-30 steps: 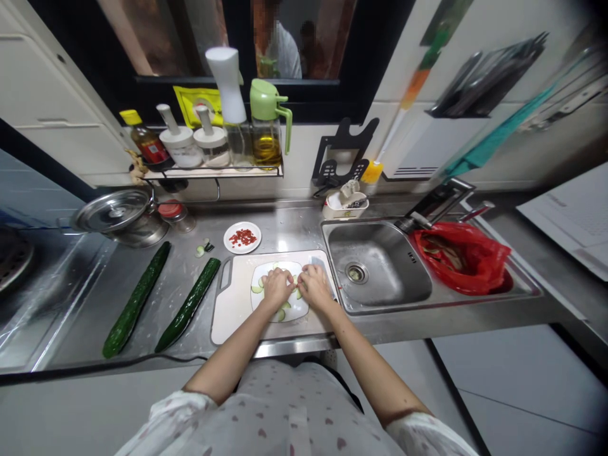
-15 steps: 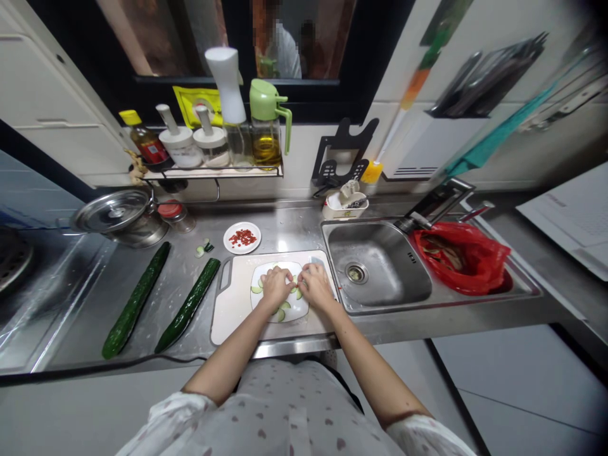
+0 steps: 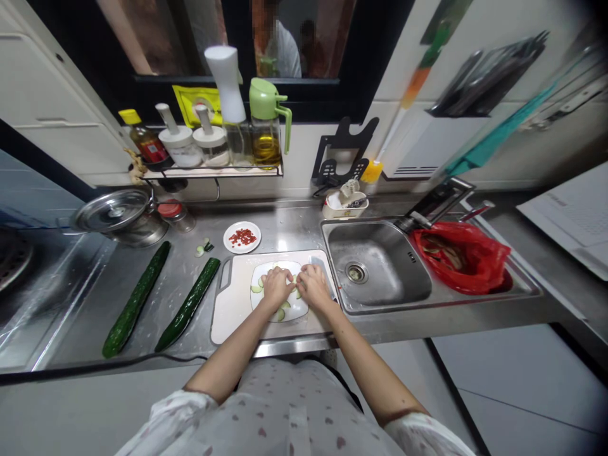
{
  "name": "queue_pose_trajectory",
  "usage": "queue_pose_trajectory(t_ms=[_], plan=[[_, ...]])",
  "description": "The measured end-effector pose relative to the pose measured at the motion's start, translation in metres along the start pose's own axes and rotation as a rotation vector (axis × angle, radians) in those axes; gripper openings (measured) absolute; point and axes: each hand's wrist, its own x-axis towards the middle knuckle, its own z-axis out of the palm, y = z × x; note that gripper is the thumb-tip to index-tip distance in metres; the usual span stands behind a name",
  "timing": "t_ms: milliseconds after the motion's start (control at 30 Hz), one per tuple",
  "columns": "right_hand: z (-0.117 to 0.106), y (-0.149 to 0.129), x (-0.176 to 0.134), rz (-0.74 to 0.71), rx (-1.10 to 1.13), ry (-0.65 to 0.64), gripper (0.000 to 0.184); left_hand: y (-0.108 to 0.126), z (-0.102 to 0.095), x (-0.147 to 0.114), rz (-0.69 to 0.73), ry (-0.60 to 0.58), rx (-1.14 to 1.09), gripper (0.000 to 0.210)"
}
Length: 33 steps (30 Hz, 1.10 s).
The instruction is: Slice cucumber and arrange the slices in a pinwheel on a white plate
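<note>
Both hands are over a white plate (image 3: 304, 308) on a pale cutting board (image 3: 232, 316). My left hand (image 3: 278, 286) curls over the plate's middle, thumb and fingers pinched at a cucumber slice. Close on its right, my right hand (image 3: 313, 285) also has its fingers drawn together at a slice; the fingertips partly hide what they grip. More pale green cucumber slices (image 3: 281, 313) lie on the plate near its front, with others at its left side. A knife blade (image 3: 314, 259) seems to lie on the board behind my right hand, mostly covered.
Two cucumbers (image 3: 137, 301) lie left of the board, with cucumber ends (image 3: 203, 247) behind. A small plate (image 3: 242, 238) holds chopped red pieces. Right are a sink (image 3: 380, 266) and red bag (image 3: 460, 259). A lidded pot (image 3: 116, 215) and bottle rack (image 3: 213, 170) stand behind.
My hands stay over the plate, with only slight shifts of the fingers at the slices. The right fingers have closed in a little. Nothing else has visibly moved.
</note>
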Motion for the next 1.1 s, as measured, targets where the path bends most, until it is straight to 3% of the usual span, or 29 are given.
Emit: queue_pose_trajectory(t_ms=[367, 667, 933, 1100], plan=[[-0.027, -0.005, -0.006, 0.043, 0.161, 0.265, 0.011, -0.023, -0.026, -0.006, -0.045, 0.113, -0.099, 0.011], [-0.016, -0.033, -0.029, -0.037, 0.243, 0.262, 0.012, -0.044, -0.048, -0.012, -0.086, 0.211, -0.156, 0.015], [-0.014, -0.037, -0.031, -0.038, 0.263, 0.282, 0.012, -0.083, -0.078, 0.018, -0.251, 0.376, -0.142, 0.017], [-0.015, -0.035, -0.031, -0.014, 0.258, 0.286, 0.013, -0.099, -0.088, 0.049, -0.338, 0.403, -0.066, 0.02]])
